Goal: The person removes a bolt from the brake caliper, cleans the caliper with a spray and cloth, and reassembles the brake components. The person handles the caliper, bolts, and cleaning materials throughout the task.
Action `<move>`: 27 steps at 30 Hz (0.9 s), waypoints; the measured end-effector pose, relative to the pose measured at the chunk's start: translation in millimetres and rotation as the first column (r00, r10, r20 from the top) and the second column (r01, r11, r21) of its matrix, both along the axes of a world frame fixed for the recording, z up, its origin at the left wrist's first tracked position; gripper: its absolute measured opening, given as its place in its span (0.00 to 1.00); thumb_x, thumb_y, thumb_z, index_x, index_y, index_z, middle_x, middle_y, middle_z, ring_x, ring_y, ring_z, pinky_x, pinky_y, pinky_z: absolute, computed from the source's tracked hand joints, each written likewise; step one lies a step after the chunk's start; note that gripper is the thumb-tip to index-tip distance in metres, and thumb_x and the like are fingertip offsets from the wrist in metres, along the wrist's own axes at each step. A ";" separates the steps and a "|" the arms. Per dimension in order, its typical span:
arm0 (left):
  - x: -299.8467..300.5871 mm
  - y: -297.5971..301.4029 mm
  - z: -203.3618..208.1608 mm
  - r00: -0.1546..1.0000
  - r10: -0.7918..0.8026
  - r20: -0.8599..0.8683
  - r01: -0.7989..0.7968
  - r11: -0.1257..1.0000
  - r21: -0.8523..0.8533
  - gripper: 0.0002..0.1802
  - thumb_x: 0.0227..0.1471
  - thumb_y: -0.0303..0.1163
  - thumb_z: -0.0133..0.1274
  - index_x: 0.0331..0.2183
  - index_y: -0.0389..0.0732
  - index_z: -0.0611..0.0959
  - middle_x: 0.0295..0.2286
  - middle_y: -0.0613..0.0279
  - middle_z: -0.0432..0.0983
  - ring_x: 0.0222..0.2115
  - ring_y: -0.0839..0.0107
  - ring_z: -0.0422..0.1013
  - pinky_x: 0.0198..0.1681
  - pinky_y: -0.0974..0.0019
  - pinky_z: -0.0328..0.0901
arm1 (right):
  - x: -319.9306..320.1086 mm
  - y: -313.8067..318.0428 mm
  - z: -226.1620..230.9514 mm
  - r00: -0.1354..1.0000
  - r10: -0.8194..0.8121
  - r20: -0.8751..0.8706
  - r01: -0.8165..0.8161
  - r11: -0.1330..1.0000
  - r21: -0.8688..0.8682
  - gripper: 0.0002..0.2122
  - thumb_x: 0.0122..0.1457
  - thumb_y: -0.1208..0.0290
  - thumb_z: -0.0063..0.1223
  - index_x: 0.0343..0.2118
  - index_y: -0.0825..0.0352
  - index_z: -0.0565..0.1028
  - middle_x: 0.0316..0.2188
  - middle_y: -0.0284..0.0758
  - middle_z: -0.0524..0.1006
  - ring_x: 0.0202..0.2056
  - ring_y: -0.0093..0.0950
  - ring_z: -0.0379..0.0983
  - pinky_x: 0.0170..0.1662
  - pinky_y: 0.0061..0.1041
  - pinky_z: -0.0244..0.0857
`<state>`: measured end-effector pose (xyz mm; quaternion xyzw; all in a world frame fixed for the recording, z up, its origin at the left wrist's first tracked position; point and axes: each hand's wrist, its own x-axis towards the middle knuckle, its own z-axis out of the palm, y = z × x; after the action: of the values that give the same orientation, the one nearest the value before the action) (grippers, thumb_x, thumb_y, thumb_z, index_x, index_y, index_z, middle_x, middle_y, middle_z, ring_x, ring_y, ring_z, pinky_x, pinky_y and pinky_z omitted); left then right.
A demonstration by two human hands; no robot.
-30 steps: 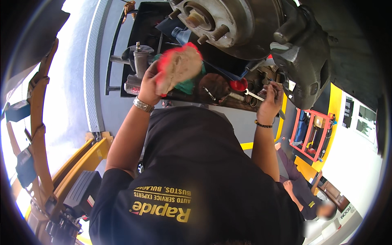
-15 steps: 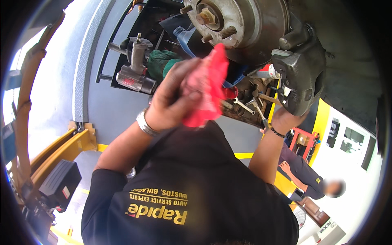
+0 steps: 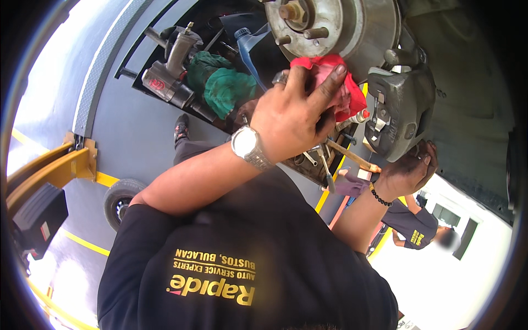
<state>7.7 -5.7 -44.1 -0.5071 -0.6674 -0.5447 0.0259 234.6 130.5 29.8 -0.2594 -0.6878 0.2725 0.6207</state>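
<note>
My left hand [image 3: 300, 113], with a watch on its wrist, is closed on a crumpled red cloth [image 3: 349, 102]. The cloth lies against or just in front of the lower edge of a brake disc [image 3: 344, 25], whose wheel studs stick out. To the right of the disc hangs a dark grey brake caliper [image 3: 404, 107]. My right hand [image 3: 410, 168], dark with grime, cups the caliper's lower end with its fingers curled upward. The caliper hides part of that grip.
A tool tray [image 3: 311, 176] below the disc carries an impact wrench [image 3: 168, 82], a green cloth [image 3: 228, 91], a blue bottle [image 3: 256, 47] and a wooden-handled hammer [image 3: 355, 155]. A tyre [image 3: 122, 202] and yellow lift arm [image 3: 52, 179] are left. Another person [image 3: 412, 225] stands at right.
My left hand has carried the red cloth to the right, up to the disc's lower edge. My right hand has shifted, and its curled fingers now show beside the caliper's lower end.
</note>
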 end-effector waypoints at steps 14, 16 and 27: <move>10.7 11.2 -2.3 1.000 -0.008 0.028 0.005 0.993 0.117 0.39 0.49 0.47 0.65 0.61 0.49 0.74 0.40 0.46 0.70 0.33 0.54 0.75 0.30 0.59 0.72 | -12.8 13.9 1.7 0.982 -0.058 0.178 0.033 0.990 0.140 0.16 0.68 0.66 0.42 0.43 0.77 0.73 0.49 0.48 0.71 0.47 0.38 0.72 0.50 0.41 0.68; 8.3 12.7 -4.5 1.000 -0.009 -0.009 0.010 0.994 0.113 0.39 0.49 0.47 0.65 0.61 0.49 0.74 0.41 0.45 0.69 0.33 0.53 0.75 0.31 0.58 0.73 | -10.8 13.9 0.0 0.972 -0.077 0.224 0.049 0.991 0.126 0.16 0.68 0.66 0.42 0.43 0.77 0.74 0.48 0.48 0.71 0.48 0.38 0.71 0.52 0.41 0.67; -0.8 2.7 -28.4 0.918 -0.178 0.354 0.200 0.979 -0.026 0.47 0.36 0.42 0.74 0.59 0.41 0.76 0.38 0.50 0.75 0.34 0.52 0.76 0.37 0.55 0.73 | -6.9 22.9 -5.7 0.919 -0.193 0.345 0.107 0.961 0.253 0.18 0.68 0.64 0.41 0.40 0.77 0.75 0.49 0.47 0.73 0.51 0.39 0.71 0.54 0.43 0.65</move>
<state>6.8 -3.0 -72.5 -0.4646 -0.6259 -0.6052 -0.1616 227.7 153.4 24.1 -0.2846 -0.7962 0.0894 0.5264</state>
